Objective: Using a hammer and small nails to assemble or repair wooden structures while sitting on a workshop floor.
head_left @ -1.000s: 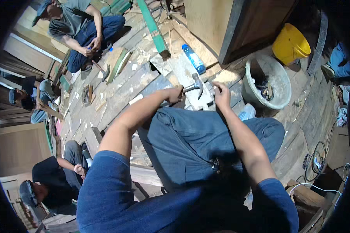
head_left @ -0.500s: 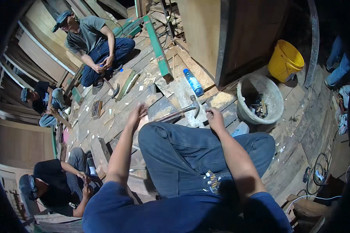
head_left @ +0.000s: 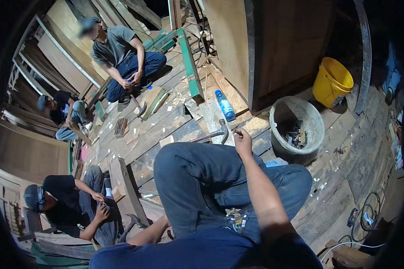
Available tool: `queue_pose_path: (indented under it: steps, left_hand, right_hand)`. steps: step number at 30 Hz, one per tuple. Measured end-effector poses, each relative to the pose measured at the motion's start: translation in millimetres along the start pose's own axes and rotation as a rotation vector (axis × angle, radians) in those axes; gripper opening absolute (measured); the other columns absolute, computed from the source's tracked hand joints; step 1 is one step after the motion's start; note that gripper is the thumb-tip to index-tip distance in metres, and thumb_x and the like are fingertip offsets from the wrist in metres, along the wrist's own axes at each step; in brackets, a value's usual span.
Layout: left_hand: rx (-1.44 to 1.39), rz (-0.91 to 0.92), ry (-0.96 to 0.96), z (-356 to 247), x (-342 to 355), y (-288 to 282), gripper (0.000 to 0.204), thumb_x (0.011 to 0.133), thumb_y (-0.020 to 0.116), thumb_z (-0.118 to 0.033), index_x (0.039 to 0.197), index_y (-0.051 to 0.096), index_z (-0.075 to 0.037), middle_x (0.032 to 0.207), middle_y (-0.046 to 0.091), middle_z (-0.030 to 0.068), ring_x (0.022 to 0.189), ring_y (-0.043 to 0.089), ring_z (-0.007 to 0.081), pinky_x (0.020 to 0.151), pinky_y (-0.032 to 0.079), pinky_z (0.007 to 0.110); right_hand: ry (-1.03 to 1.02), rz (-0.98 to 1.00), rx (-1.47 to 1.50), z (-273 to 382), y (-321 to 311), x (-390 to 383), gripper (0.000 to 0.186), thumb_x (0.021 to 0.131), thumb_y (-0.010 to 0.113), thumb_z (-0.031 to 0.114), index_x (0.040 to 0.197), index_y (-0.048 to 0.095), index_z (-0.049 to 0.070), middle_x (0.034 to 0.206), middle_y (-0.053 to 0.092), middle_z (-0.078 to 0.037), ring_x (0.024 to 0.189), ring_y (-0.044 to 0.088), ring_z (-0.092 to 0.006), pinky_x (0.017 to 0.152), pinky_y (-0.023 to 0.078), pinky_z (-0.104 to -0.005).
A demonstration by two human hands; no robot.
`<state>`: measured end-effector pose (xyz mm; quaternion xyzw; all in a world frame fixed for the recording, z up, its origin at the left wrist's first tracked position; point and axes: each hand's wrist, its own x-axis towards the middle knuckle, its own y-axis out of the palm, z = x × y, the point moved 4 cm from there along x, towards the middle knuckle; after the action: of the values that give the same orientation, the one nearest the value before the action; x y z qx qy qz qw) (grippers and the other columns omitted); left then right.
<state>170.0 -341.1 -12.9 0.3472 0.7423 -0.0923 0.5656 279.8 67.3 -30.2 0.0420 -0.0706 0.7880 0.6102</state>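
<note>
My right hand (head_left: 243,143) is raised over my thigh with its fingers curled in a pinch; whatever they hold is too small or hidden to make out. Just left of it, a claw hammer (head_left: 213,134) lies beyond my knee, its head beside the hand. My left forearm (head_left: 148,233) reaches down by my left thigh, where the leg hides the hand and its fingers. Several small pieces (head_left: 238,222), some yellowish, rest in my lap. Another hammer (head_left: 131,225) shows near my left forearm.
Beyond the hammer lies a blue-capped plastic bottle (head_left: 225,106). A grey bucket (head_left: 278,139) with dark scraps and a yellow bucket (head_left: 321,89) stand at right. A green beam (head_left: 190,67) lies ahead. Three co-workers sit at left, the nearest a person in black (head_left: 60,201). Wood chips litter the plank floor.
My left hand has dropped from beside the hammer to down by my left thigh, out of sight. My right hand stays near the hammer head, fingers curled. The view has shifted slightly.
</note>
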Motion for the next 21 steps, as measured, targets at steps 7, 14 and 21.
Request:
queue_pose_path:
  steps: [7, 14, 21]
  left_hand:
    - [0.005, -0.035, -0.012, 13.1, -6.9, 15.4, 0.066, 0.096, 0.04, -0.052, 0.14, 0.041, -0.003, 0.142, 0.045, 0.0148, 0.129, 0.044, 0.0274, 0.106, 0.037, 0.044]
    - [0.006, -0.117, -0.029, 9.2, -21.9, 1.7, 0.066, 0.096, 0.04, -0.052, 0.14, 0.041, -0.002, 0.143, 0.045, 0.0149, 0.13, 0.043, 0.0276, 0.106, 0.037, 0.044]
    - [0.025, -0.158, -0.01, -6.5, -36.3, -0.5, 0.067, 0.096, 0.04, -0.052, 0.14, 0.04, -0.002, 0.143, 0.044, 0.0151, 0.131, 0.043, 0.0277, 0.107, 0.036, 0.043]
  right_hand:
    - [0.024, -0.075, 0.055, 17.6, -38.7, -11.9, 0.014, 0.086, 0.059, 0.004, 0.098, 0.062, -0.002, 0.086, 0.067, -0.009, 0.075, 0.063, -0.0141, 0.068, 0.049, -0.0269]
    - [0.104, -0.137, 0.152, 2.5, -35.7, -6.9, 0.014, 0.087, 0.057, 0.004, 0.098, 0.062, -0.003, 0.086, 0.066, -0.009, 0.075, 0.063, -0.0136, 0.069, 0.048, -0.0266]
    - [0.129, -0.098, 0.207, 15.0, -35.1, -7.1, 0.012, 0.086, 0.059, 0.003, 0.096, 0.061, -0.003, 0.081, 0.064, -0.007, 0.07, 0.061, -0.0105, 0.064, 0.046, -0.0251]
